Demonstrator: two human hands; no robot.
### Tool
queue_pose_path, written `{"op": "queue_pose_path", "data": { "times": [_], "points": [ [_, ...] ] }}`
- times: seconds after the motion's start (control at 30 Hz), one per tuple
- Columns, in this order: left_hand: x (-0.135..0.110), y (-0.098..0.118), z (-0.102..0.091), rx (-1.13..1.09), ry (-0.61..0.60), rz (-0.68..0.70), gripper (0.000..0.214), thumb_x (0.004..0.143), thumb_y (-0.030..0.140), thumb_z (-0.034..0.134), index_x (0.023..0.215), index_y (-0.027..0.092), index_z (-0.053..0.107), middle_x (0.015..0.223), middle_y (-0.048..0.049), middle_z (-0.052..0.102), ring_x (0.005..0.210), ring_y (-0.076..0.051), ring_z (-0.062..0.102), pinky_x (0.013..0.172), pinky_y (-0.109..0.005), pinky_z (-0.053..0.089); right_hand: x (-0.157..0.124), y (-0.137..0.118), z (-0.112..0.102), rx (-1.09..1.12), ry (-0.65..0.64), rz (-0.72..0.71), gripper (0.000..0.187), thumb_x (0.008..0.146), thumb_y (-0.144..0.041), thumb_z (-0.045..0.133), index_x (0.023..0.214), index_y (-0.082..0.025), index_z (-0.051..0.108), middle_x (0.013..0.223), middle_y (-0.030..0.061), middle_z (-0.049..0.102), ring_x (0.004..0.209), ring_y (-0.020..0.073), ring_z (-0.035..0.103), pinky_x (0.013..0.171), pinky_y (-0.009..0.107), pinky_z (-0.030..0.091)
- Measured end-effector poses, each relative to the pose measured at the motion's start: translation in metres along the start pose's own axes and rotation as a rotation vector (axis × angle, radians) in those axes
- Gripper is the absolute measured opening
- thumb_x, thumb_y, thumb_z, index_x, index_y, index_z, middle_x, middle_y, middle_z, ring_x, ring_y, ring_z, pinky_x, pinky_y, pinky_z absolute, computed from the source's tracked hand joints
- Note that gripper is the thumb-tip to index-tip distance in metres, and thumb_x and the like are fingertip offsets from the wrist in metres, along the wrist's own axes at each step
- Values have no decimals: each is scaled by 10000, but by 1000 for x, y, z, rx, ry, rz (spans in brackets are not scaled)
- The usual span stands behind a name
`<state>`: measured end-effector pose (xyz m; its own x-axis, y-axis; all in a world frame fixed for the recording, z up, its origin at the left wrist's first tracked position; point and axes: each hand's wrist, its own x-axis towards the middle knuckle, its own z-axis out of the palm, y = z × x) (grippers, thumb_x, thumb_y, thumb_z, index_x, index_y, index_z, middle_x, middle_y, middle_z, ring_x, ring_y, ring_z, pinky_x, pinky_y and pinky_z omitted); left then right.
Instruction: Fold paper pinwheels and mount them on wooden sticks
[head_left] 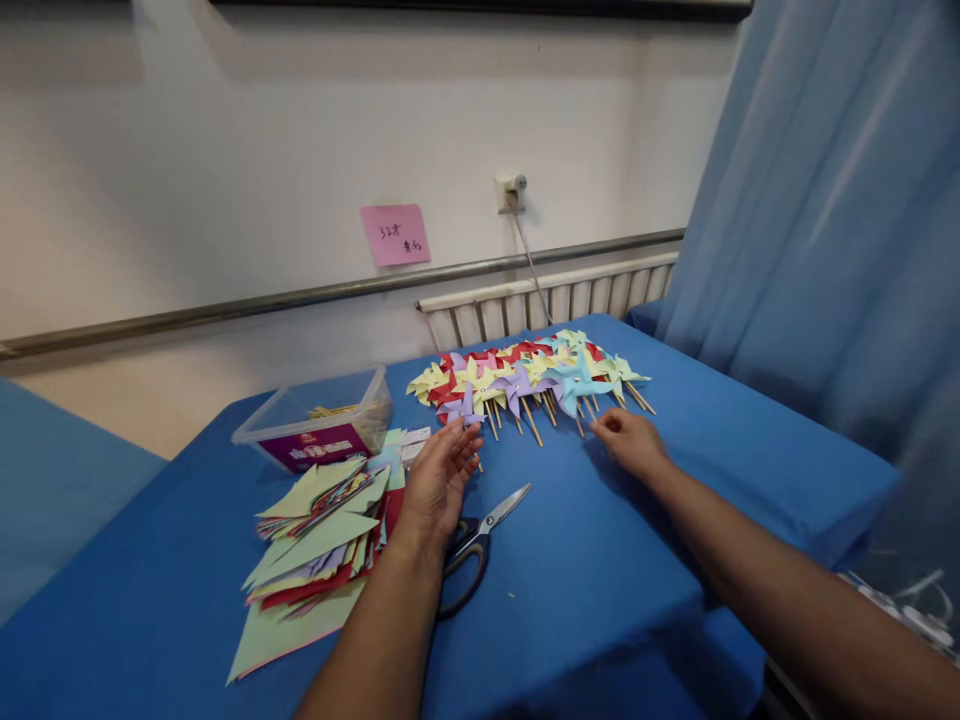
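Note:
My left hand point(442, 478) is palm up with loosely curled, parted fingers and nothing visible in it. Its fingertips are close to a purple pinwheel point(461, 406) at the near left of a pinwheel pile. My right hand point(631, 440) is pinched at the lower end of a wooden stick under a light blue pinwheel point(576, 381). Many paper pinwheels point(519, 384) in red, yellow, purple and blue lie together, their sticks pointing toward me. Between my forearms are scissors point(486, 535), blades slightly parted and dark handles partly behind my left wrist.
Stacked coloured paper sheets point(322, 545) lie left of my left arm. Behind them stands a clear plastic box point(315, 420) holding thin sticks, with a small white box point(415, 440) beside it. The blue-covered table point(570, 600) meets a wall with a radiator point(555, 298); a blue curtain point(817, 200) hangs right.

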<state>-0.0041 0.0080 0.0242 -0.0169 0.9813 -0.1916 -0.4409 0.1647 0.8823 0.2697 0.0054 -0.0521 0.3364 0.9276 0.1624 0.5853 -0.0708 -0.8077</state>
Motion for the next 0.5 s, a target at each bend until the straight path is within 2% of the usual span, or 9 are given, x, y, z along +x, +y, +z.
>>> {"op": "queue_pose_path", "data": {
  "times": [0.1, 0.2, 0.5],
  "points": [
    [2, -5, 0, 37, -5, -22, 310, 709, 243, 742, 992, 139, 671, 951, -108, 718, 687, -123, 661, 571, -201, 506, 13, 19, -25, -301, 17, 122, 240, 818, -392, 529, 682, -213, 611, 633, 25, 632, 595, 171, 558, 549, 278, 321],
    [4, -9, -2, 77, -21, -44, 303, 695, 232, 755, 968, 133, 667, 939, -107, 714, 658, -113, 643, 568, -204, 511, 20, 21, -31, -459, -14, 177, 259, 830, -402, 498, 709, -221, 637, 715, 47, 675, 668, 202, 599, 551, 288, 320],
    [4, -13, -2, 119, -20, -82, 286, 683, 183, 752, 950, 130, 665, 913, -99, 713, 620, -103, 628, 544, -197, 508, 28, 18, -26, -553, -22, 189, 277, 846, -396, 479, 799, -215, 683, 866, 94, 710, 830, 250, 639, 615, 304, 365]
  ]
}}
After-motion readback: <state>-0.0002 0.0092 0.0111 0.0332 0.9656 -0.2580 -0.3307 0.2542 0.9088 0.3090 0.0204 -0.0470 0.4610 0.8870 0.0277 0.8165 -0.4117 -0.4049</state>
